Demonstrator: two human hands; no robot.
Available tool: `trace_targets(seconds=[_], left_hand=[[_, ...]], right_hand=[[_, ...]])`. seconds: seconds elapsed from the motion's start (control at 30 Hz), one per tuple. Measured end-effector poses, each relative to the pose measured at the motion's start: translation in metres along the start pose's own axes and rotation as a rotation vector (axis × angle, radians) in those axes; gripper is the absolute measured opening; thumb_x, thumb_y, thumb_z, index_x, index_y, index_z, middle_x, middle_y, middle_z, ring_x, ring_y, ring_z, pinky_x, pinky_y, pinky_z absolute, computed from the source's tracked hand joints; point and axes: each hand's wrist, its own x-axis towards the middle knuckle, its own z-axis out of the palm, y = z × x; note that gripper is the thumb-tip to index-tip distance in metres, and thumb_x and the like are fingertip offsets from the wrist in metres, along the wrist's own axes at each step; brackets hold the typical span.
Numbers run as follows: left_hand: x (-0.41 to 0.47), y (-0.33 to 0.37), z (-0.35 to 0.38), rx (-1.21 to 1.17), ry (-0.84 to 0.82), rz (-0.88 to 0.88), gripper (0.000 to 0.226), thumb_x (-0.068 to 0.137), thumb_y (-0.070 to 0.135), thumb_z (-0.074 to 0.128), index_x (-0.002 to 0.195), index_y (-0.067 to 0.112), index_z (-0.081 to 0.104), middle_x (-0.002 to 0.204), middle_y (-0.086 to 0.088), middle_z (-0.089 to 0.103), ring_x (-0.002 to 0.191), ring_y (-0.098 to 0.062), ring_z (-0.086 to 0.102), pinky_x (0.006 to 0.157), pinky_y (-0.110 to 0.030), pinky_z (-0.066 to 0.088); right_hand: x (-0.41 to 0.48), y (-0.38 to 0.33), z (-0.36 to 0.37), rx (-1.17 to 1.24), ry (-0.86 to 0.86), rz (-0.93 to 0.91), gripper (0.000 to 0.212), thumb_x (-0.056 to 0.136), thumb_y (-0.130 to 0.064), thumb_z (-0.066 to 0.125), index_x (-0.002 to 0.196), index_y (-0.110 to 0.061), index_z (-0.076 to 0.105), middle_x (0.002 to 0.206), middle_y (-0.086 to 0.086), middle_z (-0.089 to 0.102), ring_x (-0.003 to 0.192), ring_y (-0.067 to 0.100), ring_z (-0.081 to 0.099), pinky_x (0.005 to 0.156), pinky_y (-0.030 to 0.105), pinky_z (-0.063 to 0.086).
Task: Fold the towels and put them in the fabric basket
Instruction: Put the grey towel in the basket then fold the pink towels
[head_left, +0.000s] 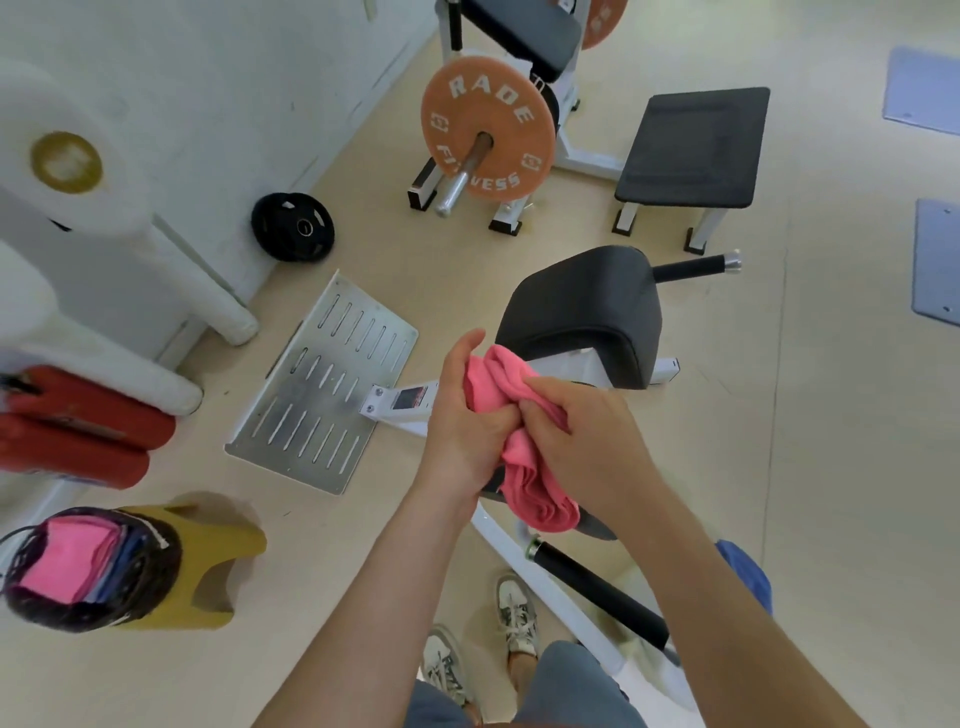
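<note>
Between both hands, pink towel (519, 441) bunched, long axis vertical, hanging down

towel (511, 410): plain coral pink, no pattern, between the left hand (462, 421) and the right hand (582, 431)
fabric basket (78, 616): dark brown-black weave, far to the left of the left hand and lower
folded towels (57, 566): bright pink – blue edges alongside
stool (228, 551): mustard yellow
footplate (322, 384): silver-grey, rows of slots, just left of the left hand
weight plate (485, 130): orange, white lettering – well above both hands
seat pad (587, 312): black
floor (779, 467): pale beige
</note>
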Motion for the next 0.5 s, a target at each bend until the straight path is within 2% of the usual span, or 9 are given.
trace_targets(seconds=[0.07, 0.17, 0.27, 0.33, 0.4, 0.5], left_hand=[[-0.002, 0.004, 0.000, 0.056, -0.005, 0.017, 0.075, 0.078, -0.009, 0.056, 0.132, 0.041, 0.043, 0.107, 0.014, 0.056, 0.070, 0.005, 0.065, 0.065, -0.020, 0.056], [-0.005, 0.012, 0.000, 0.131, -0.019, 0.041, 0.077, 0.078, -0.014, 0.052, 0.136, 0.034, 0.039, 0.115, 0.000, 0.054, 0.060, 0.006, 0.061, 0.055, -0.015, 0.051], [-0.008, 0.017, 0.001, 0.194, -0.050, 0.050, 0.081, 0.082, -0.008, 0.056, 0.143, 0.036, 0.027, 0.111, 0.008, 0.052, 0.062, 0.011, 0.061, 0.054, -0.011, 0.048], [-0.010, 0.017, 0.000, 0.230, -0.080, 0.037, 0.086, 0.082, 0.000, 0.061, 0.146, 0.038, 0.018, 0.110, 0.009, 0.053, 0.072, 0.008, 0.063, 0.060, -0.013, 0.050], [-0.015, 0.017, -0.004, 0.228, -0.146, 0.025, 0.093, 0.075, 0.002, 0.060, 0.147, 0.039, 0.013, 0.111, -0.004, 0.058, 0.077, -0.003, 0.064, 0.070, -0.023, 0.053], [-0.025, 0.019, -0.008, 0.175, -0.279, 0.105, 0.087, 0.065, -0.004, 0.049, 0.138, 0.041, 0.029, 0.104, -0.005, 0.064, 0.085, -0.013, 0.068, 0.083, -0.031, 0.055]], right_hand=[[-0.001, -0.003, 0.001, -0.028, -0.027, -0.017, 0.022, 0.097, -0.023, 0.048, 0.099, -0.016, 0.069, 0.072, 0.004, 0.065, 0.069, 0.020, 0.059, 0.069, 0.040, 0.049], [-0.004, -0.004, 0.002, 0.019, -0.036, 0.001, 0.022, 0.096, -0.023, 0.048, 0.096, -0.018, 0.069, 0.070, 0.004, 0.064, 0.067, 0.019, 0.057, 0.069, 0.042, 0.049], [-0.005, -0.004, 0.000, 0.213, -0.034, 0.072, 0.023, 0.096, -0.028, 0.048, 0.096, -0.024, 0.071, 0.073, 0.008, 0.067, 0.071, 0.024, 0.061, 0.070, 0.041, 0.052], [-0.004, -0.005, -0.003, 0.312, -0.022, 0.092, 0.024, 0.095, -0.034, 0.050, 0.098, -0.024, 0.072, 0.075, 0.010, 0.069, 0.074, 0.028, 0.064, 0.071, 0.044, 0.054], [-0.003, -0.006, -0.008, 0.379, -0.028, 0.119, 0.021, 0.092, -0.033, 0.056, 0.107, -0.030, 0.071, 0.076, 0.003, 0.072, 0.073, 0.022, 0.068, 0.071, 0.042, 0.057], [-0.001, -0.005, -0.020, 0.476, -0.046, 0.148, 0.020, 0.089, -0.019, 0.062, 0.106, -0.026, 0.071, 0.083, 0.001, 0.073, 0.078, 0.018, 0.069, 0.071, 0.032, 0.059]])
